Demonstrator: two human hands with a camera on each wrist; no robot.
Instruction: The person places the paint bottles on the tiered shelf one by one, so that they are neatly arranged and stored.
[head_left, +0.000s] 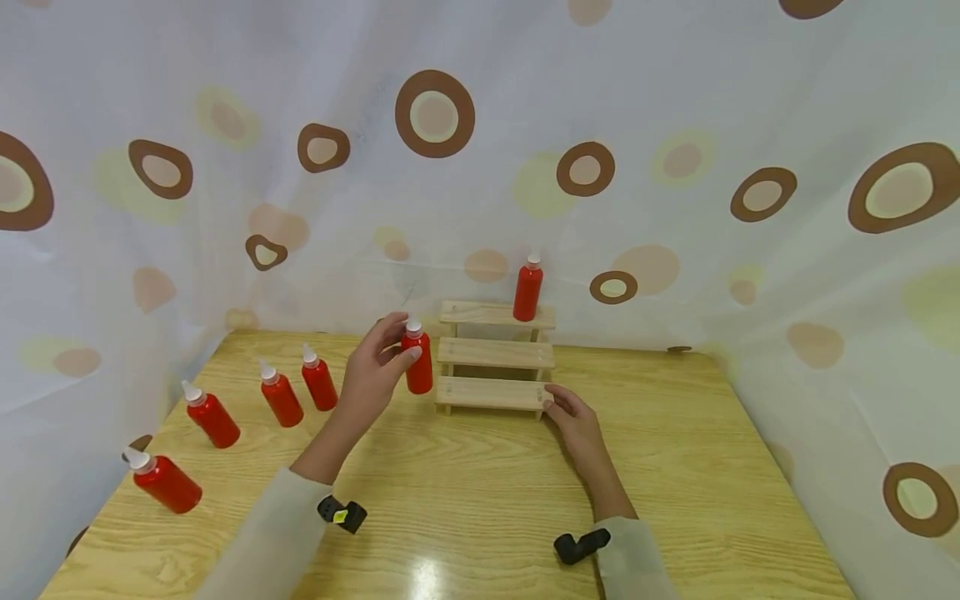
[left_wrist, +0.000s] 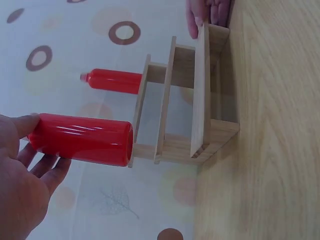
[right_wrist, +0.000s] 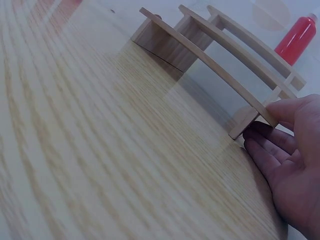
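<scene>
Bottle gripped by left hand; right hand pinches shelf; four more bottles leftward.

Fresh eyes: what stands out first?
Probably the red: one red bottle stands atop the wooden rack, the left hand grips another bottle left of it in the head view, and four more bottles are on the left of the table. Then the pale, ring-patterned backdrop behind.

Wood-grained table enclosed by pale patterned sheeting
The yellowish table is surrounded on three sides; the sheeting is printed with brown rings and peach spots. In the near part, a bright glare is reflected.
</scene>
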